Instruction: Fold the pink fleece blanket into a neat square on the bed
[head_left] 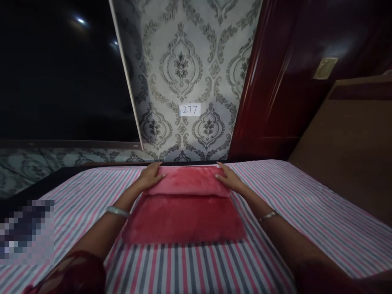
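A red plush towel (186, 220) lies on a striped cloth in front of me. Its far part is folded over toward me into a lighter pink-red flap (190, 179). At the flap's left end, my left hand (151, 176) grips the towel, thumb on top and fingers toward the far edge. My right hand (229, 178) does the same at the right end, with its thumb on the pile. The undersides of the fingers are hidden. Each wrist wears a bracelet.
A pink, white and grey striped cloth (196, 269) covers the surface. Behind it stand a patterned wall (211, 65) with a paper reading 277 (190, 109), a large dark screen (61, 81) at left, and dark red wood (263, 102) at right. A brown panel (352, 151) borders the right side.
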`<state>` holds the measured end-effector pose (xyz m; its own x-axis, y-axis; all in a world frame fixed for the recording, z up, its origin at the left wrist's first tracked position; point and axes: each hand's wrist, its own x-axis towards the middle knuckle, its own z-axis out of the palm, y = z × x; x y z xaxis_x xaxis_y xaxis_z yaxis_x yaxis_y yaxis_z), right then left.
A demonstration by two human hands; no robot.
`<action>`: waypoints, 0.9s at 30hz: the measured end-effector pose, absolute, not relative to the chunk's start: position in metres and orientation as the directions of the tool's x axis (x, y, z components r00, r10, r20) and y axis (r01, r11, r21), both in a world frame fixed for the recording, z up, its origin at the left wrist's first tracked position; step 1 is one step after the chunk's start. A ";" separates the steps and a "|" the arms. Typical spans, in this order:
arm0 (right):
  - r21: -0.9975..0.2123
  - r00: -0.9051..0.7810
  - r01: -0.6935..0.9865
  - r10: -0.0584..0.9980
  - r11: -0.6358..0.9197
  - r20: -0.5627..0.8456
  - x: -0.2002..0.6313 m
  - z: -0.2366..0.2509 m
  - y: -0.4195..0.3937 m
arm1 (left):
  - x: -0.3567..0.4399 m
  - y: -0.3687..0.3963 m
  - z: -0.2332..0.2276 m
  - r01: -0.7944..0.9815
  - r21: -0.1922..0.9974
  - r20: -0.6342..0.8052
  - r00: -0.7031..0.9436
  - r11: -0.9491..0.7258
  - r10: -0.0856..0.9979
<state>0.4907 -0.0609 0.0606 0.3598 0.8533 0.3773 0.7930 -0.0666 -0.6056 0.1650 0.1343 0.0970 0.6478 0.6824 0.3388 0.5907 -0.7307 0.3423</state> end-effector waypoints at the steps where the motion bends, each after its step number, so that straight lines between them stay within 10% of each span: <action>1: -0.624 0.380 0.774 0.865 -0.103 0.328 0.491 0.063 -0.054 | 0.172 0.139 0.098 0.620 0.328 0.312 0.640 -0.712 0.702; 8: -0.723 0.446 0.686 0.831 -0.079 0.333 0.498 0.049 -0.074 | 0.145 0.127 0.098 0.587 0.347 0.379 0.626 -0.732 0.682; 15: -0.876 0.436 0.458 0.820 0.152 0.370 0.471 0.062 -0.125 | 0.109 0.082 0.107 0.404 0.652 0.404 0.530 -0.641 0.745; 21: -0.730 0.298 0.665 0.839 0.159 0.455 0.442 0.055 -0.198 | 0.067 0.020 0.091 0.393 0.540 0.574 0.475 -0.744 0.667; 27: -0.772 0.359 0.635 0.877 0.021 0.319 0.428 0.028 -0.245 | 0.029 -0.016 0.053 0.359 0.850 0.264 0.341 -0.385 0.902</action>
<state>0.4277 -0.2455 0.0284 0.3586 0.8773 0.3191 0.6353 0.0211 -0.7720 0.0293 -0.0165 0.0527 0.3415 0.9019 0.2645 0.3593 -0.3853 0.8500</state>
